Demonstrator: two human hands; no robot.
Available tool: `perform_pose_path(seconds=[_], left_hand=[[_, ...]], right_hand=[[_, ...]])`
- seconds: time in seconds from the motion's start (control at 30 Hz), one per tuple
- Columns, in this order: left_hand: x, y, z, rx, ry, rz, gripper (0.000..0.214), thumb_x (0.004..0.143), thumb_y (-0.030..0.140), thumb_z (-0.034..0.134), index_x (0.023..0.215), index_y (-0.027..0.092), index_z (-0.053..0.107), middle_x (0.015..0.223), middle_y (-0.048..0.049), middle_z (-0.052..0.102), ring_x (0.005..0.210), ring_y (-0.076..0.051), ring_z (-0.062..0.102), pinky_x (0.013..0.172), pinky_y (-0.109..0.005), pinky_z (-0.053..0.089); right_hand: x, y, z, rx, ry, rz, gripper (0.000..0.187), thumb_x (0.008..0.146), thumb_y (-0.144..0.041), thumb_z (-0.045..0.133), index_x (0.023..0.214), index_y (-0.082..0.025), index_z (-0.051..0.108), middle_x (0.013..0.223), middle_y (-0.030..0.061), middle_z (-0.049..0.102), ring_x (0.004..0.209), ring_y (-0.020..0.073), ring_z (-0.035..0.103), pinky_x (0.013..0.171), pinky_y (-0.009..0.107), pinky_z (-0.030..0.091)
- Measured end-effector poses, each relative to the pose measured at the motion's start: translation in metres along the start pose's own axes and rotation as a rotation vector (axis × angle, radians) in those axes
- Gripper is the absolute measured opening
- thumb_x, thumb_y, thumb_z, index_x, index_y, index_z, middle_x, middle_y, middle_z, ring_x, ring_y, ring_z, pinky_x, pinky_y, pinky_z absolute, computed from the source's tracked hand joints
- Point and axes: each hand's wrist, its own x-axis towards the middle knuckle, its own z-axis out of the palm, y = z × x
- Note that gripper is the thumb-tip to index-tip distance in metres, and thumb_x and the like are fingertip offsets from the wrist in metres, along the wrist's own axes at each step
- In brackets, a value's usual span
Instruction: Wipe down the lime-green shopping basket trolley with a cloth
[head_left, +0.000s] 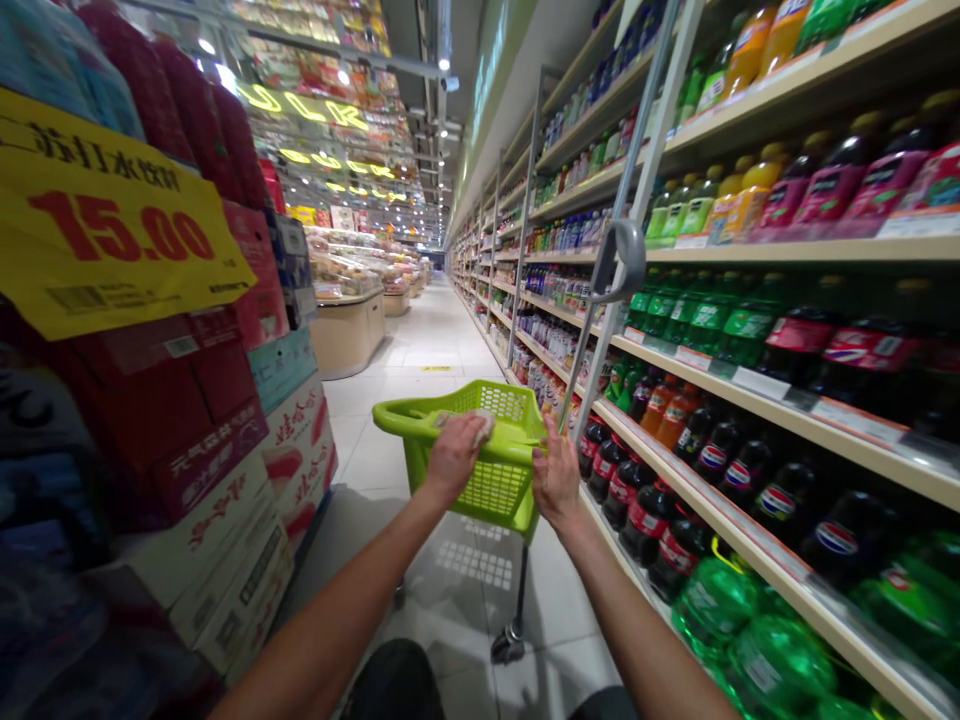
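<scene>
A lime-green plastic shopping basket on wheels stands in the aisle straight ahead of me. My left hand presses a whitish cloth onto the basket's near rim, fingers closed over it. My right hand grips the basket's right rim, fingers curled round the edge. A grey metal handle pole rises from the basket up to the right.
Shelves of soft-drink bottles run along the right side. Stacked cartons with a yellow 15.00 price sign line the left. The tiled aisle floor stretches ahead toward display counters.
</scene>
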Motion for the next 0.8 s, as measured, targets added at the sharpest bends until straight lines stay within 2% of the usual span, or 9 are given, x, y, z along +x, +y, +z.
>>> perform_pose_path(seconds=[0.1,0.17,0.27,0.37,0.43,0.57,0.63,0.7,0.8], left_hand=[[0.004,0.04,0.019,-0.069,-0.089,0.19,0.024,0.084,0.015,0.041,0.104,0.015,0.054,0.106,-0.0104,0.058,0.105,-0.02,0.049,0.093,-0.038,0.041],[0.005,0.049,0.023,-0.082,-0.1,0.237,0.023,0.084,0.015,0.041,0.104,0.015,0.054,0.105,-0.0102,0.058,0.104,-0.019,0.05,0.093,-0.037,0.041],[0.003,0.022,0.013,-0.065,-0.055,0.173,0.023,0.084,0.016,0.042,0.104,0.016,0.053,0.105,-0.0097,0.058,0.1,-0.019,0.051,0.09,-0.036,0.044],[0.001,-0.011,-0.001,-0.018,0.041,-0.021,0.024,0.083,0.017,0.043,0.106,0.016,0.052,0.103,-0.0097,0.057,0.099,-0.02,0.051,0.087,-0.038,0.045],[0.001,-0.011,-0.002,0.005,0.058,-0.061,0.024,0.083,0.016,0.043,0.105,0.016,0.052,0.103,-0.0101,0.057,0.099,-0.021,0.051,0.087,-0.039,0.045],[0.008,0.03,0.011,-0.051,-0.096,0.145,0.022,0.083,0.016,0.042,0.101,0.016,0.054,0.104,-0.0099,0.057,0.102,-0.02,0.05,0.09,-0.037,0.042],[0.011,0.04,0.014,-0.073,-0.163,0.201,0.02,0.083,0.017,0.043,0.1,0.016,0.055,0.101,-0.0092,0.058,0.099,-0.019,0.051,0.088,-0.036,0.043],[0.012,0.029,0.01,-0.066,-0.158,0.171,0.02,0.083,0.016,0.043,0.099,0.016,0.055,0.1,-0.0091,0.059,0.096,-0.019,0.052,0.086,-0.035,0.044],[0.009,-0.008,-0.002,-0.006,-0.043,-0.03,0.023,0.081,0.013,0.043,0.1,0.016,0.055,0.1,-0.0091,0.059,0.096,-0.02,0.053,0.086,-0.038,0.045]], right_hand=[[0.002,-0.003,-0.001,0.047,0.011,0.033,0.05,0.089,-0.037,0.02,0.134,-0.015,0.025,0.12,0.0112,0.051,0.093,0.0203,0.055,0.089,0.039,0.037],[0.003,0.002,-0.004,0.102,0.012,0.072,0.051,0.089,-0.037,0.022,0.135,-0.015,0.022,0.12,0.0111,0.051,0.088,0.0188,0.058,0.083,0.035,0.042],[0.003,0.009,-0.008,0.173,-0.009,0.111,0.052,0.089,-0.036,0.022,0.136,-0.015,0.018,0.123,0.0113,0.048,0.084,0.0167,0.06,0.078,0.031,0.045],[0.002,0.01,-0.006,0.183,-0.005,0.119,0.052,0.089,-0.036,0.02,0.136,-0.016,0.016,0.125,0.0114,0.046,0.086,0.0164,0.06,0.078,0.03,0.045],[0.001,0.006,-0.002,0.158,0.015,0.093,0.051,0.089,-0.036,0.018,0.136,-0.016,0.017,0.124,0.0108,0.047,0.088,0.0174,0.059,0.08,0.033,0.044],[-0.004,0.002,0.005,0.048,0.03,-0.05,0.05,0.09,-0.038,0.017,0.135,-0.019,0.022,0.117,0.0094,0.053,0.1,0.0221,0.052,0.09,0.044,0.036],[-0.006,0.006,0.004,0.022,0.023,-0.08,0.049,0.09,-0.038,0.019,0.135,-0.019,0.022,0.113,0.0093,0.055,0.102,0.0227,0.05,0.089,0.045,0.036],[-0.007,0.011,0.0,0.027,0.002,-0.083,0.05,0.09,-0.037,0.022,0.136,-0.019,0.021,0.113,0.0093,0.054,0.1,0.0219,0.05,0.087,0.043,0.038],[-0.007,0.015,-0.003,0.041,-0.032,-0.102,0.049,0.089,-0.035,0.024,0.135,-0.019,0.021,0.115,0.0096,0.052,0.1,0.0206,0.05,0.088,0.041,0.038]])
